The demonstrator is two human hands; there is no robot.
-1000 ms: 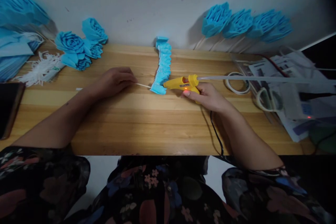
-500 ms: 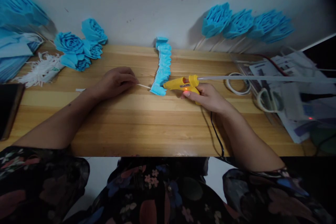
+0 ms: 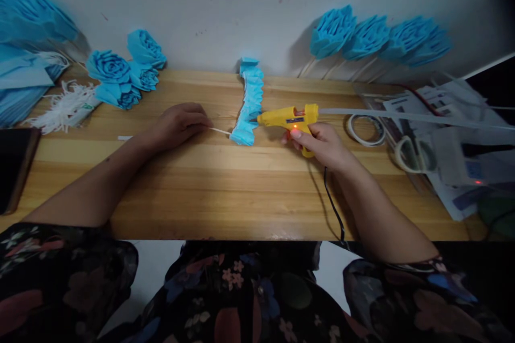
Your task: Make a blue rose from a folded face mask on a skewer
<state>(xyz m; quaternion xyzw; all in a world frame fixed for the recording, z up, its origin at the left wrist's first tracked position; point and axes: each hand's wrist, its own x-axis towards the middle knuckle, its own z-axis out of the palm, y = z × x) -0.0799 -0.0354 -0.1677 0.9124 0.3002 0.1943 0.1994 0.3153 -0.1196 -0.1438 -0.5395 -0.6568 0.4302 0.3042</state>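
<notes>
A pleated blue strip point(image 3: 252, 97) lies lengthwise on the wooden table, its far end near the wall. My left hand point(image 3: 183, 124) rests on the wood and pinches a thin pale stick point(image 3: 220, 131), whose other end meets the strip's near end. My right hand point(image 3: 317, 142) is wrapped round a yellow glue gun point(image 3: 280, 117) with a small red light lit. The gun's nozzle points left and is at the strip's right edge, a little above its near end. A long translucent glue stick point(image 3: 362, 112) sticks out of the gun's back.
Blue fabric flowers point(image 3: 108, 67) and a bundle of white strings point(image 3: 66, 107) lie at the left, beside a dark phone point(image 3: 15, 166). More blue flowers point(image 3: 333, 32) lean on the wall. At the right are a white tape roll point(image 3: 365, 129), scissors point(image 3: 414, 154) and papers.
My right hand has moved the glue gun slightly right and away from me, so its nozzle is farther up the strip. My left hand and the stick look unmoved.
</notes>
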